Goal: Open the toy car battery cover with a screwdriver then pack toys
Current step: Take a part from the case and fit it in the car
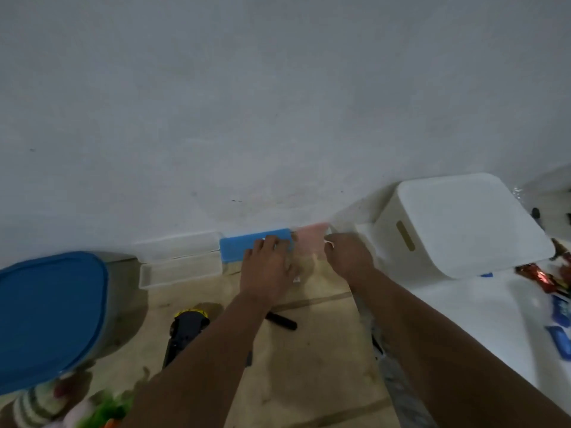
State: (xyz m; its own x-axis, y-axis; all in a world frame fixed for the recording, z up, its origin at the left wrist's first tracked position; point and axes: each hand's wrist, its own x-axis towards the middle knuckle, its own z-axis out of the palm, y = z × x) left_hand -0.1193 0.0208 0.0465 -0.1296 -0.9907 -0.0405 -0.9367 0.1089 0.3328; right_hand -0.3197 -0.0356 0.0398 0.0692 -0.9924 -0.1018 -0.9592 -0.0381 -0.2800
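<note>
Head view, toy car point(185, 332) lengthwise toward wall

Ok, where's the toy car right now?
Head view, lower left of centre: the toy car lies on the cardboard, partly under the left forearm, right of the blue-lidded bin.

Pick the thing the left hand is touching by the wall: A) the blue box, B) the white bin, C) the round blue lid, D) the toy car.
A: the left hand lies with its fingers on the blue box at the wall, away from the other three.
</note>
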